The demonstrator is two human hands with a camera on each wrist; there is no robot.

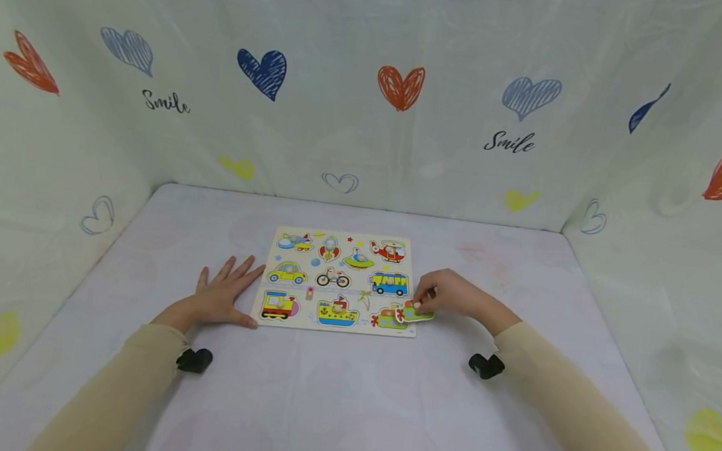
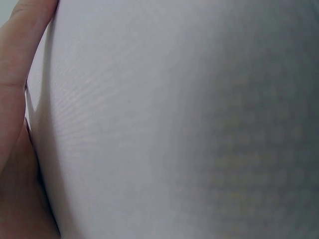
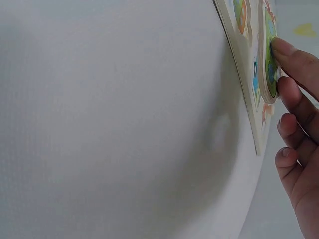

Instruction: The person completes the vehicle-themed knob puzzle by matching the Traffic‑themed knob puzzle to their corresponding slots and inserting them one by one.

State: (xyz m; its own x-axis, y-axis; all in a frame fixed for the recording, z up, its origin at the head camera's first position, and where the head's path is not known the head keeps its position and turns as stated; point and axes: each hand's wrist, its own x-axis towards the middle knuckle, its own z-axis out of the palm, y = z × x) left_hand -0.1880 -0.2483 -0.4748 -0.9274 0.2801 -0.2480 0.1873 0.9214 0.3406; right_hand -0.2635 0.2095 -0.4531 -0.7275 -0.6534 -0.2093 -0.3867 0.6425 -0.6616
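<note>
A wooden puzzle board (image 1: 360, 280) printed with vehicles lies flat on the table. My right hand (image 1: 448, 292) pinches a green submarine puzzle piece (image 1: 419, 314) by its upper side, thumb and fingertips together. That piece hangs over the board's lower right corner and partly covers the matching printed submarine shape (image 1: 385, 318). In the right wrist view the submarine piece (image 3: 270, 59) is tilted and stands a little off the board. My left hand (image 1: 221, 295) rests with fingers spread on the table, fingertips and thumb at the board's left edge.
Other knobbed pieces sit in the board, among them a blue bus (image 1: 390, 284), a boat (image 1: 337, 314) and a train (image 1: 276, 306). A pale cloth covers the table (image 1: 345, 403). Curtains with printed hearts (image 1: 400, 88) enclose it behind and at both sides.
</note>
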